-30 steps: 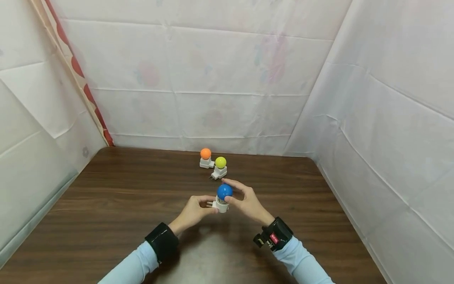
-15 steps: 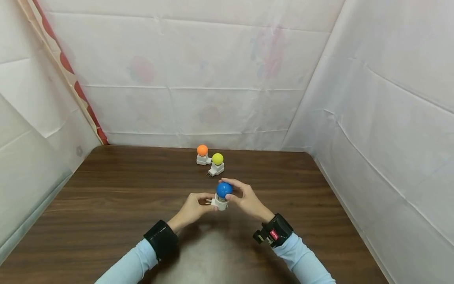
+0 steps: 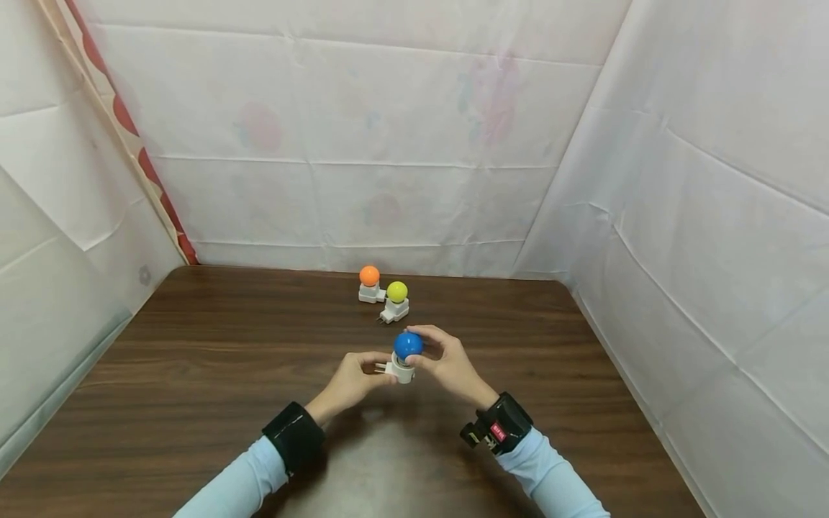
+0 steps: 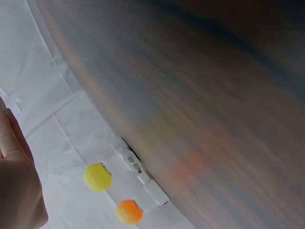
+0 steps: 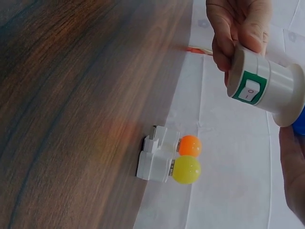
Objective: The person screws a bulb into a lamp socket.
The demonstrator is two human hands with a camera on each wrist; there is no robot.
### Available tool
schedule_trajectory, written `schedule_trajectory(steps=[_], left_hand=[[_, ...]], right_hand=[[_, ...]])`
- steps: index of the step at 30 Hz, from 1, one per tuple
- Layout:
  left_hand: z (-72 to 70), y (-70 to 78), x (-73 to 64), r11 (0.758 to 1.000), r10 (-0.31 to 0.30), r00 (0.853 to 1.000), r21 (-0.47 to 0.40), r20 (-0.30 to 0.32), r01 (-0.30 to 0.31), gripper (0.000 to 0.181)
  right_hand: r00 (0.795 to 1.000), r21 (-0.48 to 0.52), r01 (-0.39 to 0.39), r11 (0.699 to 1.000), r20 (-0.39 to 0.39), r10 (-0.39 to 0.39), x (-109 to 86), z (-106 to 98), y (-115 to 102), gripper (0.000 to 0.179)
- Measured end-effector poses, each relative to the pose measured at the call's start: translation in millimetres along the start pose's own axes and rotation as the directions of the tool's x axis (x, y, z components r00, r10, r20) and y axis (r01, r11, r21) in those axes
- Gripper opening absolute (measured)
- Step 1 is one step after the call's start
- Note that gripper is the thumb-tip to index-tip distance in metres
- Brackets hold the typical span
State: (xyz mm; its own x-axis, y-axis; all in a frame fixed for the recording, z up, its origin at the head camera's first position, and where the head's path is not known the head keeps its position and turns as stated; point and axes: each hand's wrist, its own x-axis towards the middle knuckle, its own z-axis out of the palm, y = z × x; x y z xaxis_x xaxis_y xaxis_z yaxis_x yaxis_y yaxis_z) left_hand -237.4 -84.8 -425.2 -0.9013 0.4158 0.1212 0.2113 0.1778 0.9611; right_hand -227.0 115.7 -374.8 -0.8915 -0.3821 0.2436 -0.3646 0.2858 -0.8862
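My left hand [image 3: 350, 380] grips a white plug-in lamp socket [image 3: 404, 373] by its plug side, thumb below and fingers behind, with metal prongs pointing left. In the right wrist view the socket [image 5: 264, 86] shows a rocker switch [image 5: 250, 90] on a green patch. A round blue bulb [image 3: 408, 346] sits at the socket's mouth, some of its metal screw base showing. My right hand [image 3: 450, 363] pinches this bulb between thumb and fingers from the right. Only part of my left hand [image 4: 19, 176] appears in the left wrist view, its held socket out of frame.
Farther back on the dark wooden table [image 3: 259, 324] stand two white plug-in sockets, one with an orange bulb [image 3: 369, 275], the other with a yellow bulb [image 3: 397, 291]. White cloth [image 3: 388, 144] hangs behind the table and along both sides.
Both hands keep their hold on the socket and the blue bulb. The right thumb has shifted slightly left across the bulb's base; the head view has tilted a little.
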Motion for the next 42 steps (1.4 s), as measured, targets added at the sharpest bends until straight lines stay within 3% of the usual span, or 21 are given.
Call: schedule_trajectory(steps=[5, 11, 17, 21, 26, 32, 42], left_hand=[[-0.1, 2.0, 0.0, 1.0, 0.001, 1.0, 0.003, 0.008, -0.001, 0.033], [1.1, 2.1, -0.1, 1.0, 0.011, 0.999, -0.005, 0.033, -0.011, 0.032], [3.0, -1.4, -1.6, 1.0, 0.008, 0.999, -0.003, 0.047, -0.007, 0.032], [4.1, -4.8, -4.0, 1.0, 0.003, 0.999, -0.01, 0.051, -0.002, 0.033], [3.7, -4.7, -3.3, 1.0, 0.002, 0.999, -0.031, 0.049, 0.0, 0.034], [1.9, 0.3, 0.4, 0.999, 0.027, 0.998, -0.029, 0.048, -0.026, 0.033], [2.9, 3.0, -0.7, 1.0, 0.023, 0.998, -0.019, 0.06, -0.022, 0.033]], right_hand=[[0.999, 0.007, 0.044, 0.999, 0.01, -0.044, -0.6, -1, 0, 0.044], [0.986, 0.068, 0.121, 0.99, 0.108, -0.128, -0.1, -4, 7, 0.047], [0.98, 0.132, 0.086, 0.988, 0.165, -0.108, 2.0, -3, 34, 0.044], [0.981, 0.118, 0.064, 0.991, 0.175, -0.084, -1.5, -2, 24, 0.042], [0.991, 0.071, 0.058, 0.996, 0.115, -0.066, -2.3, -2, 14, 0.04], [1.0, 0.074, 0.0, 0.997, 0.001, 0.0, 2.2, 0, 29, 0.043], [1.0, 0.068, 0.015, 0.998, -0.015, -0.014, 2.9, 2, 37, 0.046]])
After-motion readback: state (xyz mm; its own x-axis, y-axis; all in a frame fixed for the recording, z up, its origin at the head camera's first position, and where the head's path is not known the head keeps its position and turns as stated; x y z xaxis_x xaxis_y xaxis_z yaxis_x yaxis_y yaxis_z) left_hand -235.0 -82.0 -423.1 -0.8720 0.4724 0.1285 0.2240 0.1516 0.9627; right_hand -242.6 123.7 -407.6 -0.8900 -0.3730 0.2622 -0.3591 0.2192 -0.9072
